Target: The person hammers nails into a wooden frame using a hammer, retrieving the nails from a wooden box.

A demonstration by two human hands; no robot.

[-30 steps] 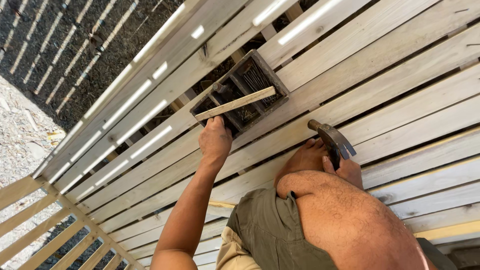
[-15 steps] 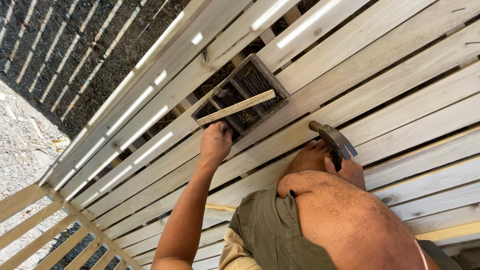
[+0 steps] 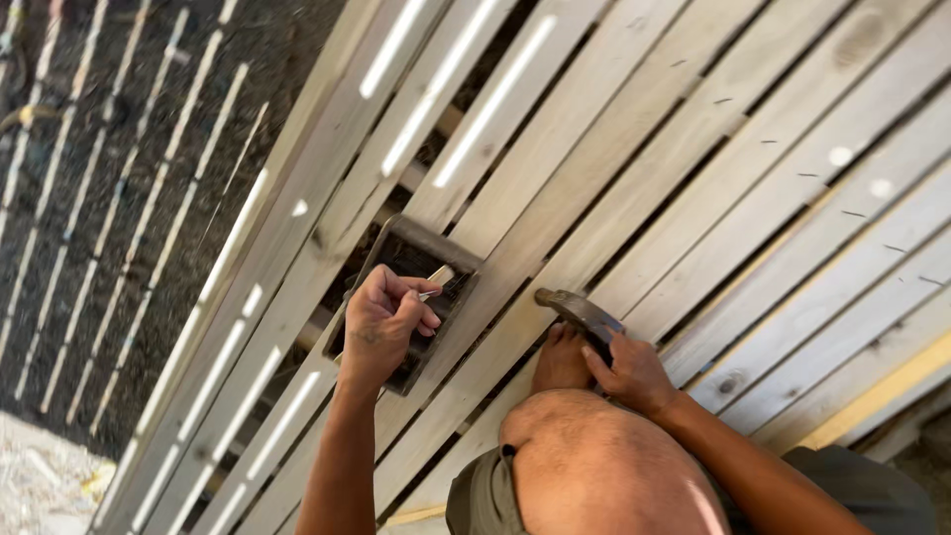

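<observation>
Fingers [image 3: 421, 315] of your left hand [image 3: 381, 327] pinch a nail [image 3: 428, 294] over the dark tray [image 3: 421, 243] at nine o'clock from your right hand [image 3: 626, 374], which wraps the hammer [image 3: 580, 312] near your knee [image 3: 594, 461]; pale slats [image 3: 693, 129] lie beyond.

The left hand [image 3: 384, 322] is now curling over the dark tray [image 3: 421, 253], fingers [image 3: 424, 319] pinching a small nail (earlier it lay flat on the slats below the stick). The stick is mostly hidden. The hammer [image 3: 580, 312] is sitting lower, the right hand [image 3: 634, 372] gripping it.
</observation>
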